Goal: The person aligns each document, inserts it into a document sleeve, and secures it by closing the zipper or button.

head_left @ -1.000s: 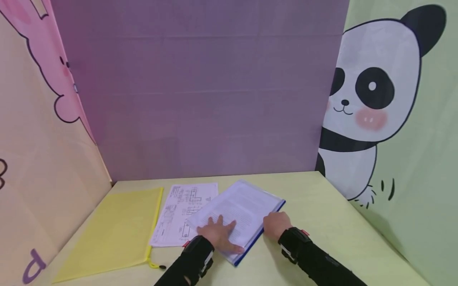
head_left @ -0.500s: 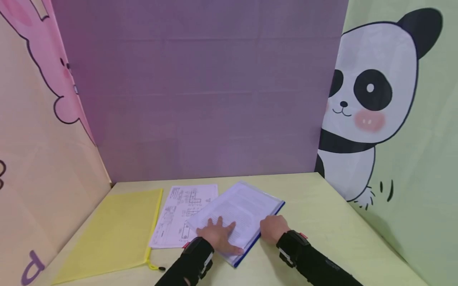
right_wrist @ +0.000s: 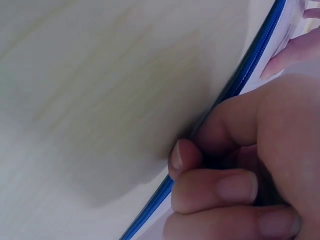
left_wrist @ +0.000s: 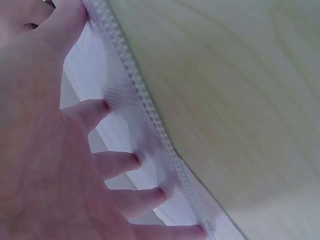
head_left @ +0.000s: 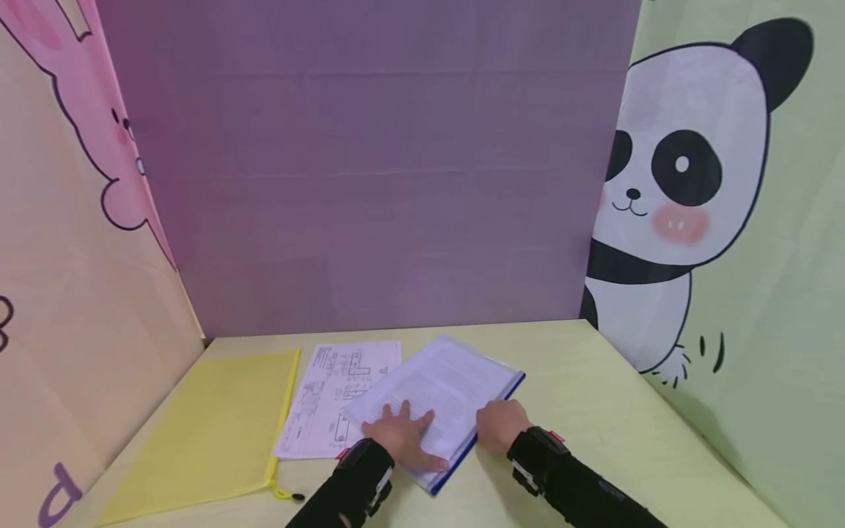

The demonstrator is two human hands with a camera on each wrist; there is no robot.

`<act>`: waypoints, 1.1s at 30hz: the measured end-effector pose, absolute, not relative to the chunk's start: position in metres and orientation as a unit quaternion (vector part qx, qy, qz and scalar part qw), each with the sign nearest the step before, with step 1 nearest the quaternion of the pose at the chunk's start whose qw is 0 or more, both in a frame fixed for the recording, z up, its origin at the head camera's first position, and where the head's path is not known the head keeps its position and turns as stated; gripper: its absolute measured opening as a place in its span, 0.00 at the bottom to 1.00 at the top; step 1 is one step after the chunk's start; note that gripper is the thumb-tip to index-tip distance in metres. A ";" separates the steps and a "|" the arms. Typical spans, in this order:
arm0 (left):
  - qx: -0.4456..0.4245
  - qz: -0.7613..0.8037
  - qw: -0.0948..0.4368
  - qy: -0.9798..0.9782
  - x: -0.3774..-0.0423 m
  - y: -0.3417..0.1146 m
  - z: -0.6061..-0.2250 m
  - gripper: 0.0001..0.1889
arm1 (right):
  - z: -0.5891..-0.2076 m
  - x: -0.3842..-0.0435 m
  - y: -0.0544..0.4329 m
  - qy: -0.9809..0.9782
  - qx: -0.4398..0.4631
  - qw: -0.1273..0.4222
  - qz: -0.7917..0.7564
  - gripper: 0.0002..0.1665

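A clear zip document bag (head_left: 452, 378) with printed sheets inside lies slanted on the table, its blue zipper (right_wrist: 257, 52) along the right edge. My left hand (head_left: 401, 438) presses flat on the bag with fingers spread; in the left wrist view the fingertips (left_wrist: 132, 160) touch the plastic near a white ribbed edge. At the blue zipper, my right hand (head_left: 502, 425) has its fingers curled, thumb and forefinger pinching there in the right wrist view. The small part between them is hidden by the fingers.
A sheet with line drawings (head_left: 323, 403) lies partly under the bag's left corner. Farther left is a yellow pouch (head_left: 205, 425) with a yellow zipper and cord. A purple panel (head_left: 383, 183) stands behind the table (head_left: 594, 440).
My right hand has slid slightly along the blue zipper, toward me and to the left. My left hand stays pressed in the same place on the bag.
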State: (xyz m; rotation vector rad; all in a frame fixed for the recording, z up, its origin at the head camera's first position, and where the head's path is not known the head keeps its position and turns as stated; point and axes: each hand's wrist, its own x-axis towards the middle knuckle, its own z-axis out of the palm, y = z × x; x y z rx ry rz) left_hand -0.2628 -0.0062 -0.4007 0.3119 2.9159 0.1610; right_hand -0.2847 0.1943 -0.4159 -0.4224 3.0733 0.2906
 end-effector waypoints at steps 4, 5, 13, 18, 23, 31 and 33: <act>0.105 0.056 0.105 0.987 -0.263 -0.006 -0.402 0.49 | -0.416 -0.283 0.193 0.986 -0.144 0.009 0.088 0.13; 0.105 0.055 0.104 0.987 -0.262 -0.006 -0.402 0.49 | -0.416 -0.282 0.193 0.986 -0.146 0.008 0.085 0.13; 0.107 0.055 0.101 0.988 -0.261 -0.006 -0.402 0.49 | -0.416 -0.280 0.190 0.986 -0.150 0.024 0.075 0.10; 0.108 0.054 0.101 0.988 -0.260 -0.005 -0.401 0.49 | -0.417 -0.278 0.188 0.986 -0.147 0.034 0.077 0.10; 0.103 0.052 0.103 0.988 -0.261 -0.005 -0.400 0.50 | -0.417 -0.275 0.184 0.983 -0.156 0.042 0.084 0.10; 0.099 0.049 0.104 0.988 -0.261 -0.004 -0.399 0.49 | -0.417 -0.274 0.181 0.983 -0.148 0.051 0.093 0.11; 0.098 0.047 0.104 0.989 -0.261 -0.004 -0.399 0.50 | -0.417 -0.274 0.181 0.983 -0.150 0.052 0.093 0.11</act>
